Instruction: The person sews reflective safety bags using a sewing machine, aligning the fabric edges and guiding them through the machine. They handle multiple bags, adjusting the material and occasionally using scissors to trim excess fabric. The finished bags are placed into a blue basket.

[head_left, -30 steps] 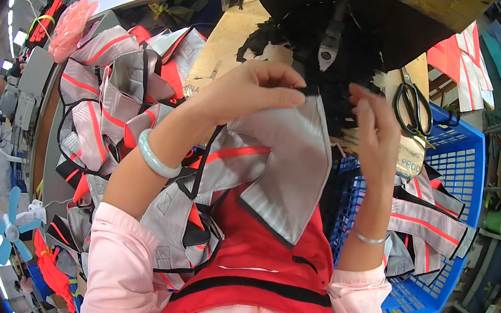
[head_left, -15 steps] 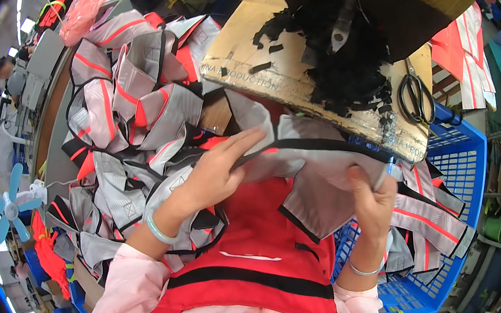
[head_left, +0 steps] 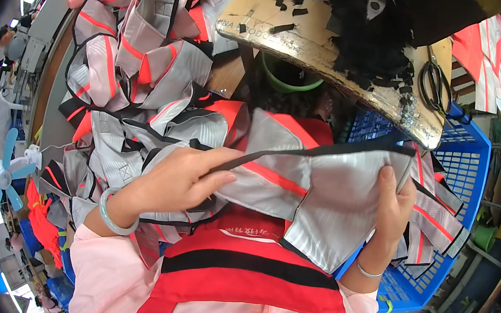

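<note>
A silver-grey fabric piece [head_left: 342, 196] with black bound edges and an orange-red stripe is stretched between my hands, over the red apron [head_left: 247, 284]. My right hand [head_left: 393, 205] pinches its right end, thumb on the near face and the fingers mostly behind it. My left hand [head_left: 188, 177] is closed on the black edge farther left, thumb and forefinger on either side of it. Next to the left hand lies a heap of similar grey pieces [head_left: 113, 152], and some of them reach under it.
Ahead stands a worn wooden board [head_left: 280, 19] with black scraps [head_left: 369, 52] and black-handled scissors [head_left: 434, 85]. Under its edge sits a green bowl [head_left: 290, 86]. On the right, a blue plastic basket [head_left: 480, 172] holds more grey striped pieces [head_left: 433, 219]. A blue fan [head_left: 4, 173] stands at left.
The fabric has come nearer to me and is spread wider, showing its orange-red stripe. My left hand has shifted left and down, the right hand slightly right. The green bowl has come into sight.
</note>
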Tool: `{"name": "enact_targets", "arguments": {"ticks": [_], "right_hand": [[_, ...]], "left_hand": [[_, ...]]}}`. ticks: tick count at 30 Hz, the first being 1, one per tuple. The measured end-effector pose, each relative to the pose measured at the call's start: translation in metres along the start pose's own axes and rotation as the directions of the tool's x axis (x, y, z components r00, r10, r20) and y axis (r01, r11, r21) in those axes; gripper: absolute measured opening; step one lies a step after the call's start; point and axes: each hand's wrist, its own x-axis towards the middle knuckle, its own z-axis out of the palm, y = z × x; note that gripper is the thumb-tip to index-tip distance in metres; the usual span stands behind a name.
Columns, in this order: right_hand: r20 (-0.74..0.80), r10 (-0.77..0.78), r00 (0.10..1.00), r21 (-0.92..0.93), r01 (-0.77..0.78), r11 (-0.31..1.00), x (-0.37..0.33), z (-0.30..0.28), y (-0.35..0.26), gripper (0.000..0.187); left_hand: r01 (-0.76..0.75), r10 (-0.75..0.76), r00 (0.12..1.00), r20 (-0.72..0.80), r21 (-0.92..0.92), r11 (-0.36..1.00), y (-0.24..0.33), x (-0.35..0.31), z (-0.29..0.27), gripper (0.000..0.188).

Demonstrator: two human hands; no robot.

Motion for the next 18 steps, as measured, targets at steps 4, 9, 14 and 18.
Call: {"name": "enact_targets", "arguments": {"ticks": [4, 9, 14, 18], "right_hand": [[-0.179, -0.628, 0.758, -0.554, 0.449, 0.701, 0.008, 0.012, -0.029, 0.047], [0.410, -0.577, 0.707, -0.577, 0.690, 0.436, 0.039, 0.042, -0.065, 0.031], [0.296, -0.429, 0.853, -0.167, 0.489, 0.856, 0.072, 0.039, -0.057, 0.018], [0.256, -0.210, 0.943, -0.157, 0.255, 0.954, 0.098, 0.039, -0.067, 0.021]], "left_hand": [[-0.122, 0.120, 0.990, -0.069, -0.028, 0.992, 0.022, 0.015, -0.001, 0.023], [-0.302, 0.299, 0.951, -0.081, -0.026, 0.953, 0.041, 0.037, -0.028, 0.017], [-0.192, 0.188, 0.981, -0.044, -0.089, 0.977, 0.067, 0.096, -0.082, 0.022], [-0.144, 0.144, 0.990, -0.001, -0.095, 0.985, 0.057, 0.141, -0.099, 0.028]]}}
